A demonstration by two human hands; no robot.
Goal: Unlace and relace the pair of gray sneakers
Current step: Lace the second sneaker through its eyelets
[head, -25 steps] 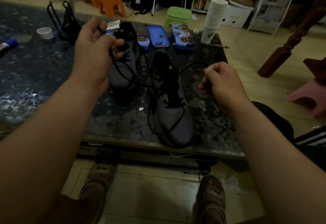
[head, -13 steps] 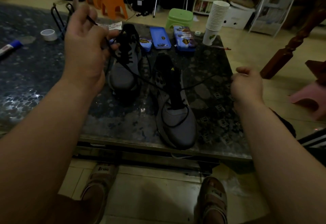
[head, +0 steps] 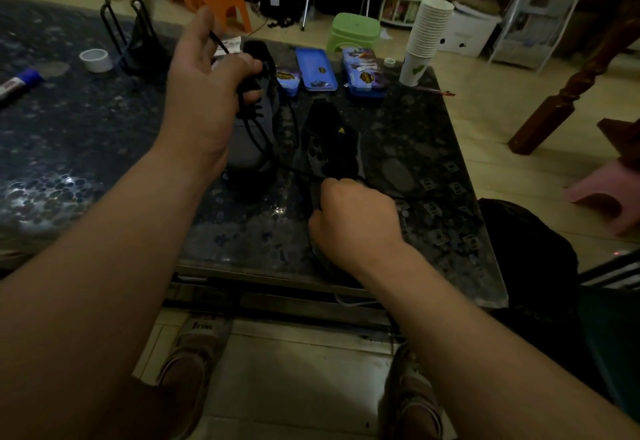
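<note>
Two gray sneakers stand on the dark stone table [head: 104, 149]. The left sneaker [head: 254, 135] is partly behind my left hand [head: 207, 93], which is raised over it and pinches the end of a black lace [head: 259, 135] between thumb and fingers. The lace runs down across to the right sneaker [head: 332, 142], whose black tongue stands up. My right hand [head: 353, 221] is curled over the front of that sneaker, covering its toe; its fingers appear to grip the lace there, though the fingertips are hidden.
Behind the sneakers lie blue tins [head: 317, 71] and a stack of paper cups [head: 426, 38]. A tape roll [head: 95, 60], a black wire stand [head: 131, 38] and a marker [head: 19, 81] sit at the left. Stools and a rack stand on the floor beyond.
My right hand has come in from out at the right to the front of the right sneaker. My left hand stays raised with the lace end.
</note>
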